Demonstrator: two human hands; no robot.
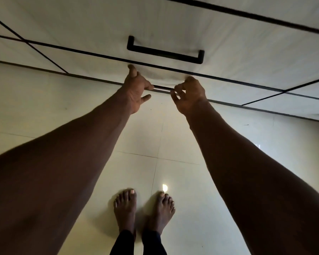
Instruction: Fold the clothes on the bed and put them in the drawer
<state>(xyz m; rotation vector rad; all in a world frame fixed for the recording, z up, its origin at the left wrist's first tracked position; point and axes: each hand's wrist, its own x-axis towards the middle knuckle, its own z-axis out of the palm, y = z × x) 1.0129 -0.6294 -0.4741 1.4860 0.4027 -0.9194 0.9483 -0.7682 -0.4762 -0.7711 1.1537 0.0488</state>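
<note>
No clothes or bed are in view. I look down at a white cabinet with black-edged drawers. The upper drawer (173, 34) carries a black bar handle (165, 53). Below it, the low drawer (162, 78) has a thin dark handle (163, 88) close to the floor. My left hand (135, 89) curls its fingers round the handle's left end, with one finger raised against the drawer front. My right hand (189, 93) grips the handle's right end. Both arms are stretched forward and down.
My bare feet (144, 208) stand on the glossy pale tiled floor (63, 126), a short way back from the cabinet. More white drawer fronts (17, 50) lie to the left and right of the one I hold.
</note>
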